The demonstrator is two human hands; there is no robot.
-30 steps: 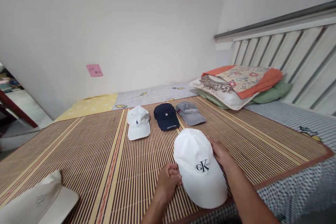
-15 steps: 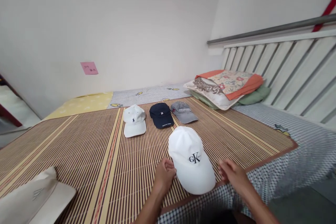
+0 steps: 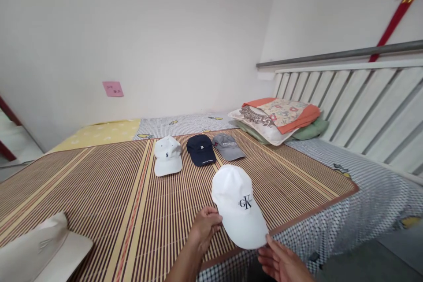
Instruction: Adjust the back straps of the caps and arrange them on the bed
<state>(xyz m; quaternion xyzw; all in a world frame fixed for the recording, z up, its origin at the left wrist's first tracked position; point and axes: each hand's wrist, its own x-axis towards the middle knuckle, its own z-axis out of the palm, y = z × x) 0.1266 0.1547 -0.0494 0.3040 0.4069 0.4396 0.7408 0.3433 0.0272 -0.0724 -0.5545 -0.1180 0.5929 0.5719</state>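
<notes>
A white baseball cap (image 3: 236, 207) with black "CK"-style lettering is at the near edge of the striped mat, brim toward me. My left hand (image 3: 204, 228) is closed, its thumb and fingertips pinching the left side where brim meets crown. At the brim's right front corner, my right hand (image 3: 280, 259) has its thumb on top and its fingers curled below. Behind lie a smaller white cap (image 3: 168, 156), a navy cap (image 3: 201, 150) and a grey cap (image 3: 228, 146) in a row. A beige cap (image 3: 46, 246) is at the lower left, partly cut off.
The striped mat (image 3: 112, 185) covers a bed with a checked sheet (image 3: 330, 224) along its near edge. Stacked pillows (image 3: 280, 116) lie at the back right, against a white slatted headboard (image 3: 350, 101). A pink note (image 3: 113, 89) is on the wall.
My right hand has moved left and down onto the brim's corner. My left hand has come up against the cap's left edge. The view has shifted slightly right and up.
</notes>
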